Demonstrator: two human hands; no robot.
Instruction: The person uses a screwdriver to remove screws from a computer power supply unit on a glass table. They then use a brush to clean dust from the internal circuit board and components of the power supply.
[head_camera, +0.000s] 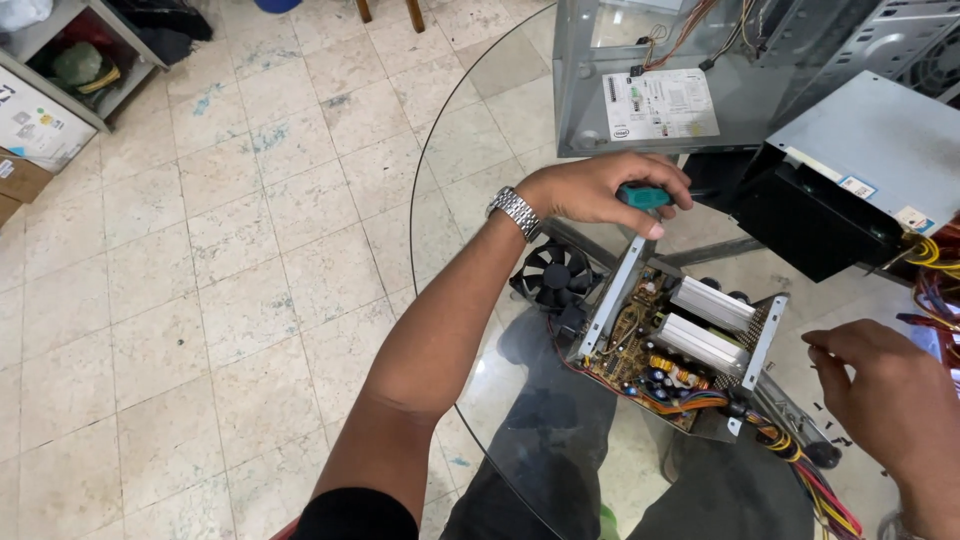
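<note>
An opened power supply unit (680, 345) lies on the round glass table (450, 140), its circuit board, silver heat sinks and coloured wires exposed. A black fan (553, 276) hangs beside it on the left. My left hand (600, 190), with a metal wristwatch, grips a screwdriver with a teal handle (643, 195) just above the unit's upper left corner. At the lower right, my right hand (885, 395) hovers with curled fingers over several small black screws (828, 425) on the glass, holding nothing that I can see.
A grey computer case (700, 60) lies open at the back of the table. A grey metal cover and black box (850, 170) sit at the right. Bundled coloured cables (820, 490) trail to the lower right. Tiled floor and a shelf (70, 70) are at the left.
</note>
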